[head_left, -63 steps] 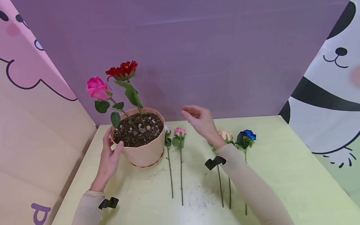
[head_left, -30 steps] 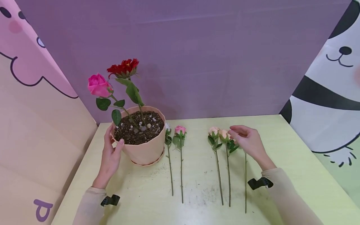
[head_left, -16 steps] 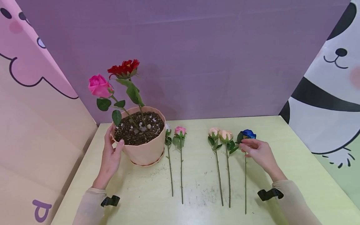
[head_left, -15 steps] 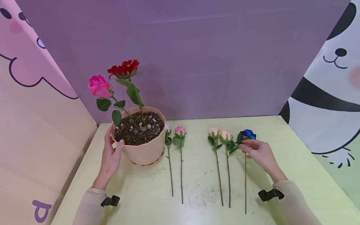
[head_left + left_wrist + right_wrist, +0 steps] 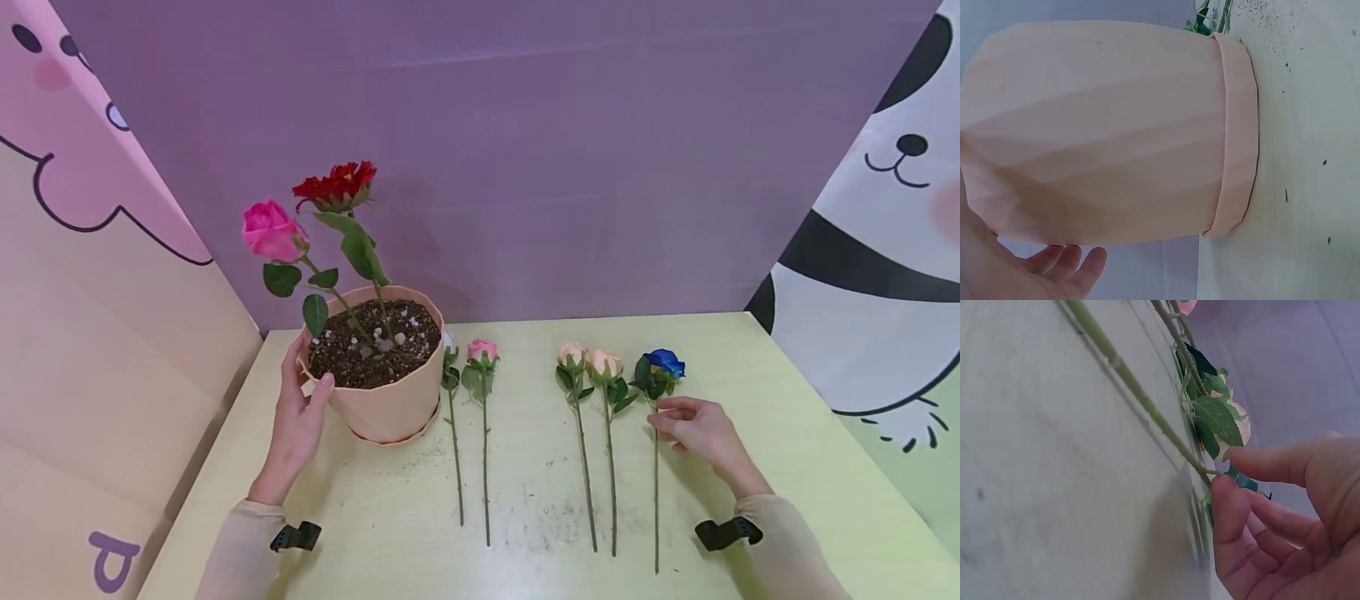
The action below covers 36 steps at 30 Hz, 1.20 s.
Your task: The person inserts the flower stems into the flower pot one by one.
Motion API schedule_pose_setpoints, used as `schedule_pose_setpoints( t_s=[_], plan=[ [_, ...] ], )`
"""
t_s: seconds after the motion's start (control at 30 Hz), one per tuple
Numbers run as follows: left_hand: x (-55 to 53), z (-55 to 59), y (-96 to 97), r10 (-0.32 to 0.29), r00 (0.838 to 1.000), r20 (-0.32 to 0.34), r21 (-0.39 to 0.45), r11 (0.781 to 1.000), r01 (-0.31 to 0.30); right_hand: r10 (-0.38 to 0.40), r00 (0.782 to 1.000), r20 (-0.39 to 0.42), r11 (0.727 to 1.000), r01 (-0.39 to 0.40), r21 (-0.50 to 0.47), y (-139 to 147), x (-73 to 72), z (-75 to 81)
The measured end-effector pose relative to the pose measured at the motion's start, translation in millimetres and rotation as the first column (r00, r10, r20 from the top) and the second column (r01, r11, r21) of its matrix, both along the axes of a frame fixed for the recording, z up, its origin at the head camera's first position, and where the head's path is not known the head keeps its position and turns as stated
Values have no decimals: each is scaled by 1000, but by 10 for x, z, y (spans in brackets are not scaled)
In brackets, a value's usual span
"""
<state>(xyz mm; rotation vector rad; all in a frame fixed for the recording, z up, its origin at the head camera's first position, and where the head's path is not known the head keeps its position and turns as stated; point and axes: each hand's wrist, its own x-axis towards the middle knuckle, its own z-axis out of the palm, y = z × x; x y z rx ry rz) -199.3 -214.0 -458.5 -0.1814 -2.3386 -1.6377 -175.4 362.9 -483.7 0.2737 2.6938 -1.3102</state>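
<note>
Blue rose [image 5: 664, 367] at right of the counter [image 5: 780, 417], right hand [image 5: 701, 433] pinching its stem, peach roses [image 5: 604, 363] beside, left hand [image 5: 296, 425] gripping the flowerpot [image 5: 386, 410], white bloom [image 5: 450, 341] partly hidden behind it.

A small booth with cartoon sides

This looks like a screened-off booth or filming set. A purple backdrop [image 5: 525, 158] closes the far side, its faint creases suggesting a sheet. A cream panel [image 5: 97, 350] with a pink cartoon figure [image 5: 82, 179] slants along the left, a panda print [image 5: 870, 342] along the right, and a pale desk [image 5: 532, 417] fills the space between. The kind of building cannot be told.
</note>
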Motion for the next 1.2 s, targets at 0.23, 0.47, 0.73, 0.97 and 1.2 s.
schedule_pose_setpoints(
  t_s=[0.23, 0.47, 0.73, 0.97, 1.2],
  plan=[
    [-10, -4, -4, -5, 1000, -17, 7, 1000, 5, -22, 999, 25, 998, 20, 65, 13, -22, -26],
    [-13, 1, -8, 5, 1000, -8, -3, 1000, -5, -31, 998, 47, 999, 30, 27, 0, -24, -43],
    [-5, -16, -1, 2, 1000, -2, 5, 1000, -2, -39, 997, 70, 999, 39, -1, -4, -23, -88],
    [0, -20, 3, -2, 1000, -4, 9, 1000, 2, -49, 996, 79, 996, 54, -65, -14, -9, -63],
    [-13, -14, 4, -7, 1000, -5, 13, 1000, 7, -49, 997, 56, 992, 55, -110, -14, -5, 46]
  ],
)
